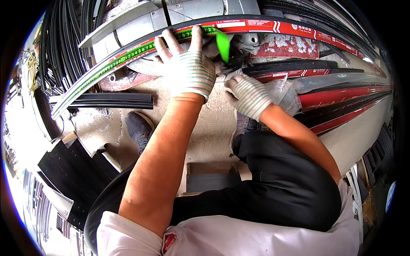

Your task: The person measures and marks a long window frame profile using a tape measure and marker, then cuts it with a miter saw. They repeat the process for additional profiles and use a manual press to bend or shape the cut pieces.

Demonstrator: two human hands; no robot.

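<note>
A green tape measure blade [139, 50] lies along a long profile [252, 25] with a red printed film. My left hand [190, 70], in a striped knit glove, rests on the blade and profile with its fingers spread and stretched out. Past those fingertips the blade bends sharply down [223, 46] toward a dark object [232, 64], whose kind I cannot make out. Just below that object is my right hand [251, 96], gloved alike, its fingers curled. Whatever those fingers may hold is hidden.
Grey metal plates [188, 13] sit beneath and behind the profile. Black profiles [124, 101] lie on the floor at left, with a bundle [64, 47] farther out. Film-wrapped red and black lengths [337, 100] extend on the right. My shoe [140, 128] stands near the black profiles.
</note>
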